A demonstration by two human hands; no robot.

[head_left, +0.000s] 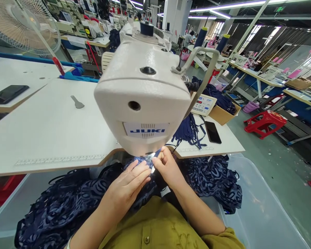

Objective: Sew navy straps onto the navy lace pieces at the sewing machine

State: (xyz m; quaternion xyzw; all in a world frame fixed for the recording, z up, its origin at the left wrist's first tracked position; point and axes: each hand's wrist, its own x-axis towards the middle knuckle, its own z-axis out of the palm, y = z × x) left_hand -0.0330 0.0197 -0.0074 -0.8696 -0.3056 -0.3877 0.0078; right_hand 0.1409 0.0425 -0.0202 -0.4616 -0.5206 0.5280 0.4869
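A white sewing machine (142,100) fills the middle of the head view, its needle area lit at the bottom. Fingers stretched out, my left hand (131,183) lies flat on navy patterned fabric (142,160) just in front of the needle area. My right hand (169,169) pinches a narrow navy strip (157,153) between thumb and forefinger, close beside the needle. The machine head hides the needle and presser foot. More navy patterned fabric (75,197) is heaped below the table edge on the left, and another heap (215,180) is on the right.
A bundle of navy strips (188,129) and a phone (213,132) lie right of the machine, near a control panel (204,104) and a cardboard box (223,112). A flat grey metal piece (77,102) lies on the left tabletop (49,128). Clear plastic bins (264,207) stand below.
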